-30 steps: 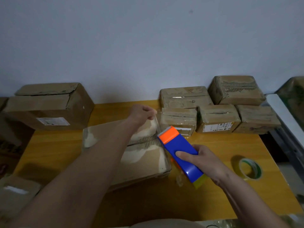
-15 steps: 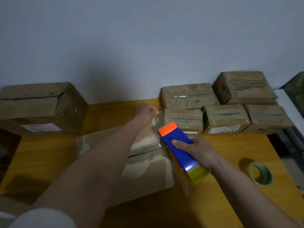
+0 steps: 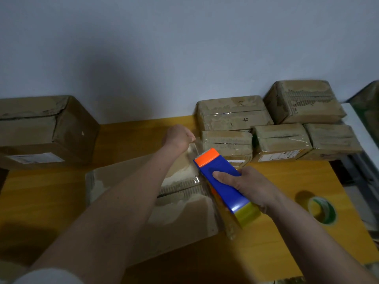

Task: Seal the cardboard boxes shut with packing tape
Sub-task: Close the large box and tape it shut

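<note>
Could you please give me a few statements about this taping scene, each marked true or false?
1. The right hand grips a blue and orange tape dispenser. True.
2. The left hand lies flat and open on the table. False: it is curled over the far edge of the flat box.
3. A spare tape roll lies on the table. True.
4. The big box on the left sits on the small boxes. False: it sits apart.

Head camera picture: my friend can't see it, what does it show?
A person's right hand grips a blue and orange tape dispenser at a flat cardboard box on a wooden table, while the left hand pinches clear tape at the box's far edge. Taped boxes are stacked behind.
</note>
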`<state>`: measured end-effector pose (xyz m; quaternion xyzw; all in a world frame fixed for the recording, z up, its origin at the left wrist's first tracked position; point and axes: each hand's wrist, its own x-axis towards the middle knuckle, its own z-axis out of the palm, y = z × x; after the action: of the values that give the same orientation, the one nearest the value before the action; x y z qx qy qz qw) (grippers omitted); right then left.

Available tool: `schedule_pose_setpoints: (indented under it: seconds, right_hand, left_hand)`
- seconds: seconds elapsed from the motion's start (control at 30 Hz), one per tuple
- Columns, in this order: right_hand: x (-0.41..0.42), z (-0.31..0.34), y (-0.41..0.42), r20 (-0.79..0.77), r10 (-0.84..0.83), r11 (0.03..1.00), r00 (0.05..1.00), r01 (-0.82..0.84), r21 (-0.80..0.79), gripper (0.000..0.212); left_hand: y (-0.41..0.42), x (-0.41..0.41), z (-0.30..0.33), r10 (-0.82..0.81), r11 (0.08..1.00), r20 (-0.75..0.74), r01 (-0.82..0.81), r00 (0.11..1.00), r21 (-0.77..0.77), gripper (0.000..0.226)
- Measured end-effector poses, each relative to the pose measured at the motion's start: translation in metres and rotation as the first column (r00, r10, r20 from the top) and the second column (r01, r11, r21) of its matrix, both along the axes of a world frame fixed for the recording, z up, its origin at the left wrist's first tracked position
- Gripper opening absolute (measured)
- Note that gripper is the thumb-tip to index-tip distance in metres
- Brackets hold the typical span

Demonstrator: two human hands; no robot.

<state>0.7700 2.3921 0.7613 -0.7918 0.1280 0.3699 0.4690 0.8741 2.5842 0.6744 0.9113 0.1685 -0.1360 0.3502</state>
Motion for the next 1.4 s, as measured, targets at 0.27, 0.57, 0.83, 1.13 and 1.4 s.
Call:
schedule_pose_setpoints:
  seconds: [0.27,0.57,0.83,1.13,1.4]
  right_hand:
    - [0.0,0.001,0.003,-0.045,0.025,1.0,0.999,-0.024,0.004,0.061]
    - [-0.001,0.0,0.003,-0.03,0.01,1.0,1.0,-0.01,0.01,0.051]
    - [-0.002,-0.001,0.004,-0.046,0.015,1.0,0.999,-0.015,0.005,0.055]
    - [-0.017,0.0,0.001,0.005,0.007,0.999,1.0,-0.007,-0.035,0.045]
    - [-0.068,0.0,-0.03,-0.068,-0.01,1.0,0.998,0.008,-0.029,0.045]
  left_hand:
    - [0.005,0.003,-0.003,0.09,0.996,-0.181,-0.092,0.979,-0.006,0.046]
    - [0.02,-0.05,-0.021,-0.174,0.984,0.364,0.172,0.915,0.036,0.022]
    - [0.014,-0.04,-0.013,-0.151,0.983,0.033,0.146,0.988,0.111,0.054]
    - [0.008,-0.033,-0.015,-0.073,0.958,-0.059,0.087,0.996,0.272,0.05]
    - [0.003,-0.033,-0.011,0.009,0.973,-0.069,0.008,0.998,0.23,0.04]
